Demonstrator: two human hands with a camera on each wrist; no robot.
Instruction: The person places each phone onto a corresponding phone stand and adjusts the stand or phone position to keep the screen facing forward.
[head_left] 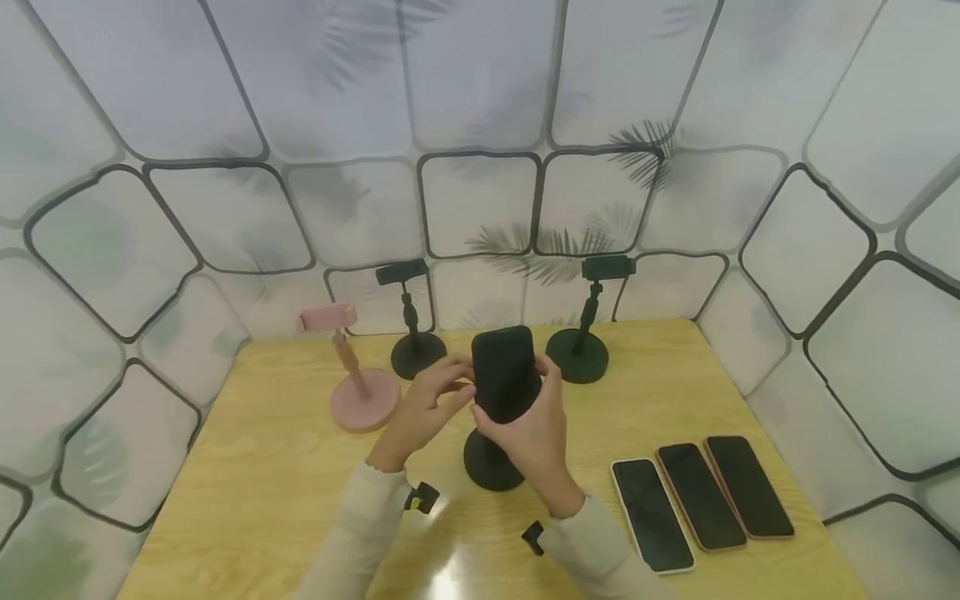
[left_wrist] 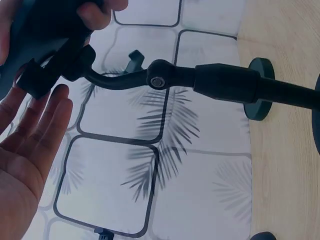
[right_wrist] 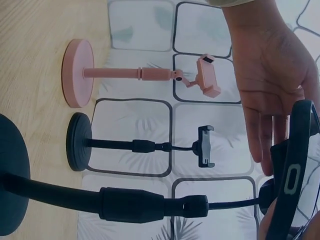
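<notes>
In the head view a black smartphone [head_left: 504,375] sits tilted at the top of a black phone stand [head_left: 491,468], its dark screen facing me. My right hand [head_left: 536,429] grips the phone from the right and below. My left hand [head_left: 426,408] is at the phone's left edge, fingers extended. The left wrist view shows the left fingers [left_wrist: 50,117] straight, fingertips at the end of the stand's clamp [left_wrist: 45,77]; firm contact is unclear. Seen edge-on in the right wrist view, the phone [right_wrist: 291,175] lies against the clamp, whose far side is hidden.
Behind stand a pink phone stand [head_left: 366,400], a black one [head_left: 417,356] and a dark green one [head_left: 577,357], each with a bare clamp. On the right lie a white-edged phone [head_left: 652,515] and two pinkish-edged phones [head_left: 702,497]. Patterned curtain [head_left: 480,204] surrounds the wooden table [head_left: 247,467].
</notes>
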